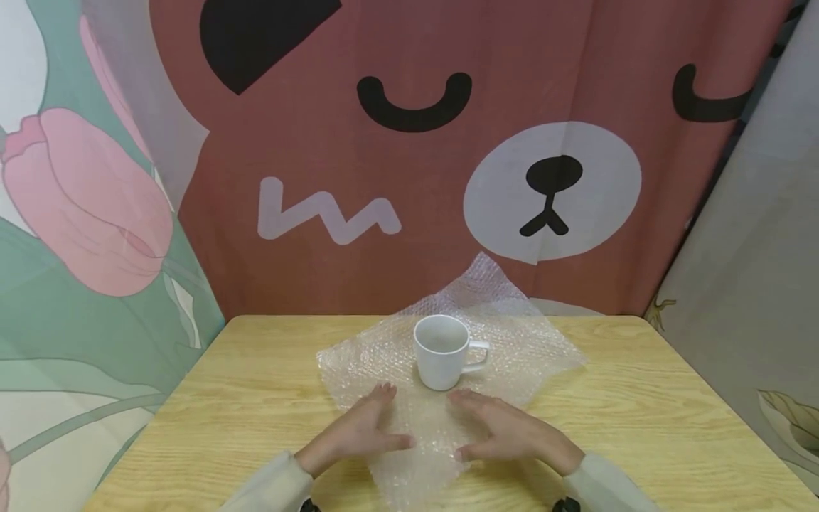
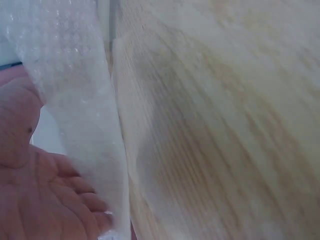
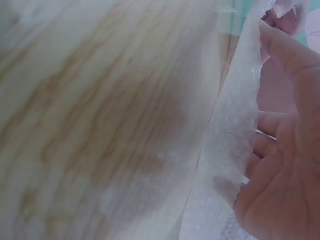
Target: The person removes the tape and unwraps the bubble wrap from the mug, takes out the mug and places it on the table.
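A white mug (image 1: 440, 359) stands upright on a sheet of bubble wrap (image 1: 512, 348), its handle pointing right. The sheet lies with one corner towards me and another at the back edge. Just in front of the mug and to its left, my left hand (image 1: 366, 429) hovers over or rests on the wrap, fingers extended and thumb apart. Mirroring it on the right is my right hand (image 1: 502, 429), also with straight fingers and spread thumb. In both wrist views, the palms (image 2: 45, 200) (image 3: 285, 185) show beside the bubble wrap, holding nothing. Whether the fingertips touch the sheet I cannot tell.
The wooden table (image 1: 256, 398) carries the wrap and mug. A curtain with a bear's face (image 1: 409, 178) hangs behind its back edge. Flower-patterned cloth (image 1: 89, 213) borders the left side, and a pale cloth (image 1: 742, 284) hangs at the right.
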